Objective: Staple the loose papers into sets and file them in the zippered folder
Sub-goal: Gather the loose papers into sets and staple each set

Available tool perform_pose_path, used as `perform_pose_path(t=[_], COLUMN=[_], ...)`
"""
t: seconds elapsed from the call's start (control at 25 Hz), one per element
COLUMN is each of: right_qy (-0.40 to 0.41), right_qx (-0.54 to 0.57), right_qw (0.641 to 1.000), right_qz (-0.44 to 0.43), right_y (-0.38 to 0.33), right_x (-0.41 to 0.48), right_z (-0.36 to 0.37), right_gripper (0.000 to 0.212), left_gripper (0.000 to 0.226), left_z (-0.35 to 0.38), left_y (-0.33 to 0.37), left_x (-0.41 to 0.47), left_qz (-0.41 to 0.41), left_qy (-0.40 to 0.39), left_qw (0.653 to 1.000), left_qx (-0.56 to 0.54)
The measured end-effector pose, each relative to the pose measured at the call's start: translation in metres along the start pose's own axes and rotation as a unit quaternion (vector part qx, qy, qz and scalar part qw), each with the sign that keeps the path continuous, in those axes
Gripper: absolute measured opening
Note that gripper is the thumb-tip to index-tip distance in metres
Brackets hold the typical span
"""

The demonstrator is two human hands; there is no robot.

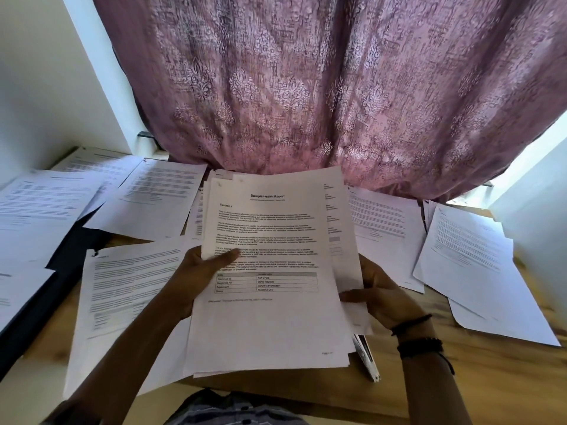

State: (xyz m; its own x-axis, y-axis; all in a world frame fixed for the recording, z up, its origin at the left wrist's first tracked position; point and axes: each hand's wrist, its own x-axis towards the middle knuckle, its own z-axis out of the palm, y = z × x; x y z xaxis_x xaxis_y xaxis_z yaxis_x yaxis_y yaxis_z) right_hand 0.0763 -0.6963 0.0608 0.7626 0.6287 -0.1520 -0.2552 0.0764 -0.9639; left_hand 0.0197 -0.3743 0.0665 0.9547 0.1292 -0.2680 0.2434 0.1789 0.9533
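Fingers grip a paper stack; loose sheets overlie the dark folder.

Right wrist: two black bands sit side by side below the right hand.
Thin band: a slim black cord.
Thick band: a wider black bracelet with a knobbly, braided look.
Cord tail: a short black end hanging from the thick band.
Garment: blurred grey-blue striped fabric at the bottom edge.
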Motion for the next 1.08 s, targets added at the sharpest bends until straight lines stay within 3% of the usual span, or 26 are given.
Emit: perform_pose_path(t=[0.08, 0.16, 0.24, 0.32, 0.44, 0.56, 0.64, 0.76, 0.88, 1.08], right_qy=[-0.034, -0.031, 0.037, 0.121, 0.151, 0.267, 0.287, 0.290, 0.263, 0.265], right_qx=[-0.007, 0.023, 0.052, -0.001, -0.085, -0.179, -0.200, -0.217, -0.209, -0.221], right_qw=[0.999, 0.998, 0.996, 0.992, 0.982, 0.929, 0.911, 0.906, 0.924, 0.926], right_qz=[0.008, 0.050, 0.059, 0.020, -0.074, -0.182, -0.218, -0.219, -0.186, -0.152], right_y=[-0.001, -0.005, -0.008, -0.011, -0.020, -0.022, -0.019, 0.000, 0.023, 0.027], right_x=[0.004, 0.007, 0.011, 0.018, 0.032, 0.046, 0.051, 0.050, 0.049, 0.046], right_z=[0.005, 0.014, 0.023, 0.029, 0.048, 0.060, 0.063, 0.055, 0.047, 0.050], right_gripper=[0.072, 0.081, 0.081, 0.062, 0.031, 0.026, 0.031, 0.033, 0.042, 0.026], left_gripper=[0.080, 0.047, 0.028, 0.028, 0.026, 0.034, 0.039, 0.044, 0.034, 0.031], left_z=[0.001, 0.004, 0.007, 0.010, 0.019, 0.032, 0.038, 0.038, 0.034, 0.039], left_y=[0.000, 0.000, 0.001, 0.003, 0.014, 0.027, 0.027, 0.013, -0.006, -0.007], left_x=[0.001, 0.002, 0.002, 0.003, 0.004, 0.009, 0.014, 0.017, 0.021, 0.020], left_qz=[0.006, 0.023, 0.047, 0.084, 0.178, 0.261, 0.284, 0.267, 0.223, 0.216], left_qy=[-0.001, 0.017, 0.042, 0.043, 0.056, 0.083, 0.097, 0.096, 0.092, 0.076], left_qw=[1.000, 1.000, 0.998, 0.995, 0.979, 0.955, 0.948, 0.956, 0.968, 0.968], left_qx=[0.003, 0.005, 0.025, 0.040, 0.085, 0.117, 0.110, 0.074, 0.063, 0.101])
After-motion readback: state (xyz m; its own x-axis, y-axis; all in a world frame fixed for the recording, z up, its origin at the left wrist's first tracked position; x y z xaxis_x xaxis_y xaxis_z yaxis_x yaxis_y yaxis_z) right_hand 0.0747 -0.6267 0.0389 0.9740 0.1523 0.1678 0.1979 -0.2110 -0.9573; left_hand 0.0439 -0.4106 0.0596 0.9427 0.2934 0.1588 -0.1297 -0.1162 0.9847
